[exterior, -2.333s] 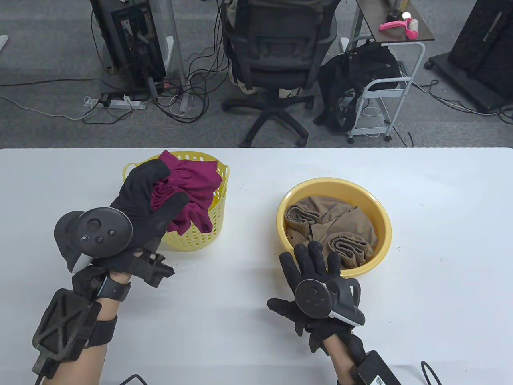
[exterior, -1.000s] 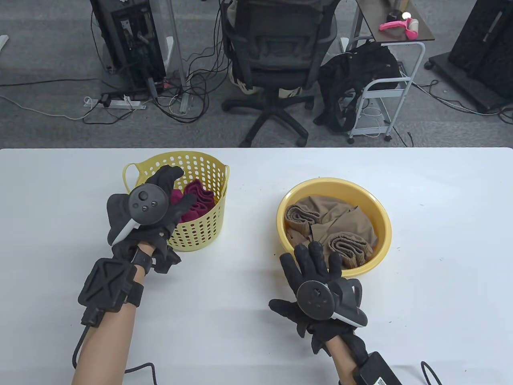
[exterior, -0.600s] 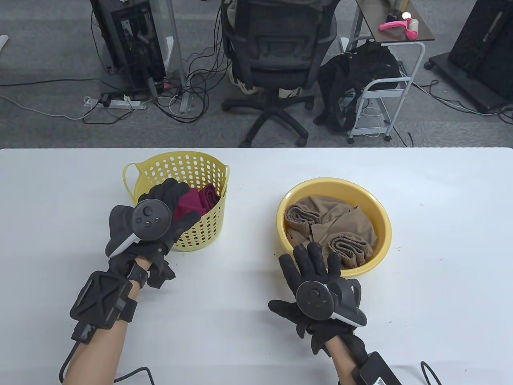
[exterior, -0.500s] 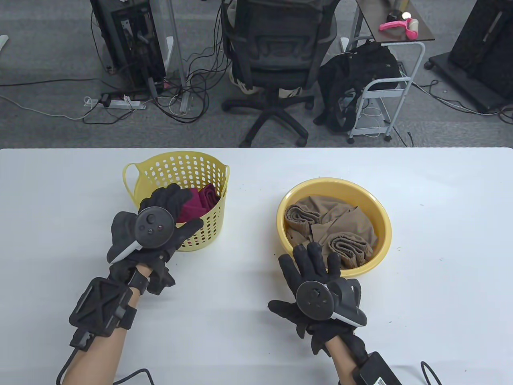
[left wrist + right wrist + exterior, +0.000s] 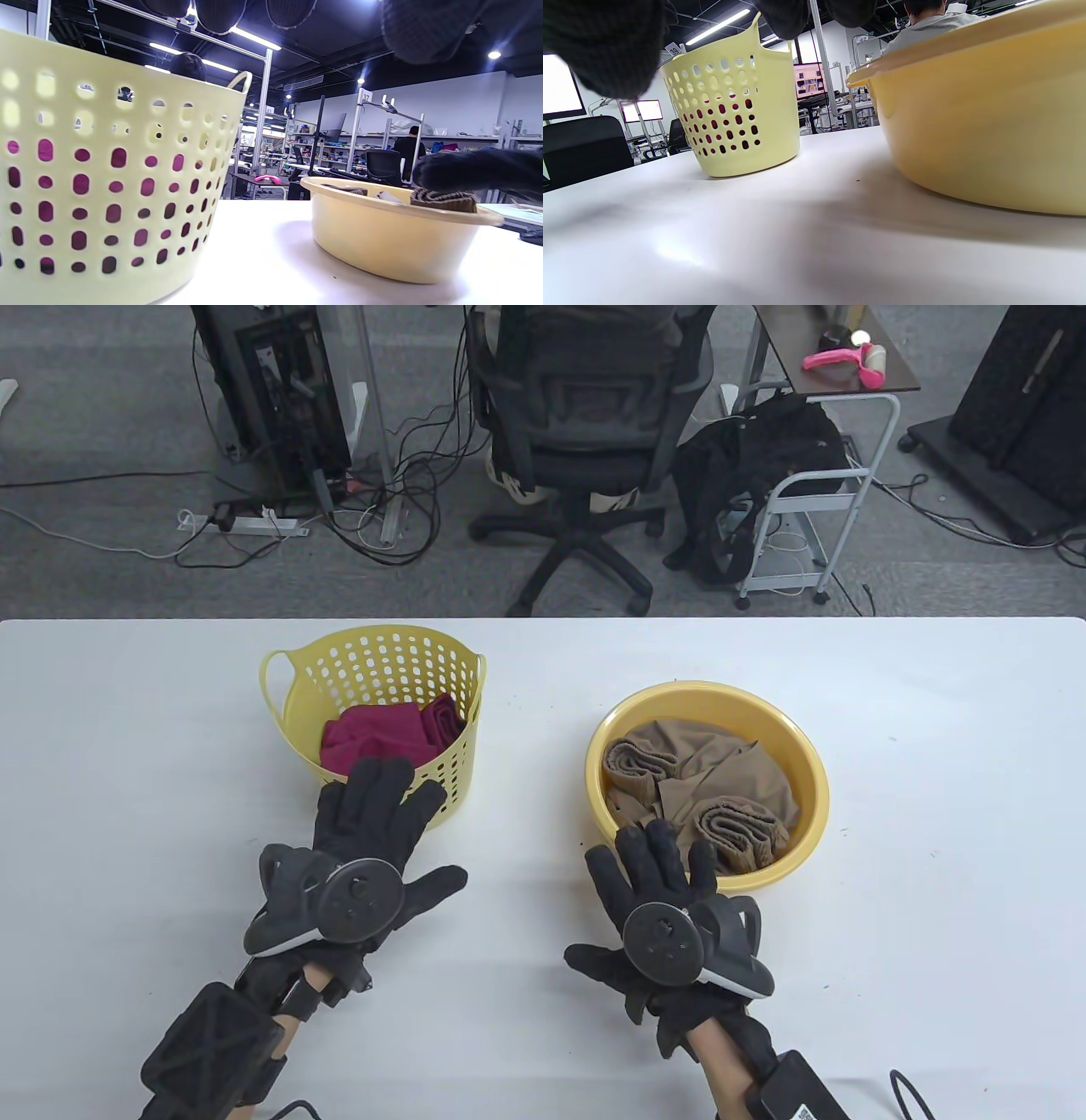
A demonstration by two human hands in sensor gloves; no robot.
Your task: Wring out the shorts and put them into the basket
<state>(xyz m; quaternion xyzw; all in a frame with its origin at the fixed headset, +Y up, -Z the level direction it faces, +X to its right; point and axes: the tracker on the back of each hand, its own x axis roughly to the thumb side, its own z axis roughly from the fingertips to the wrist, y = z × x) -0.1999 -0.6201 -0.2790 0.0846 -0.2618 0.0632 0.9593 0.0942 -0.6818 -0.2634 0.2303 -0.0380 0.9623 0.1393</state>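
The left hand (image 5: 361,848) lies flat and empty beside the basket (image 5: 382,661), which holds the maroon shorts (image 5: 377,734). The right hand (image 5: 662,891), fingers straight, rests on the basin (image 5: 708,700) rim, likely steadying it; tan cloth (image 5: 696,785) remains inside.

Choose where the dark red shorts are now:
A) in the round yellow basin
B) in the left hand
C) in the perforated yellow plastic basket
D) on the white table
C: the dark red shorts lie inside the perforated yellow plastic basket, and the open left hand holds nothing.
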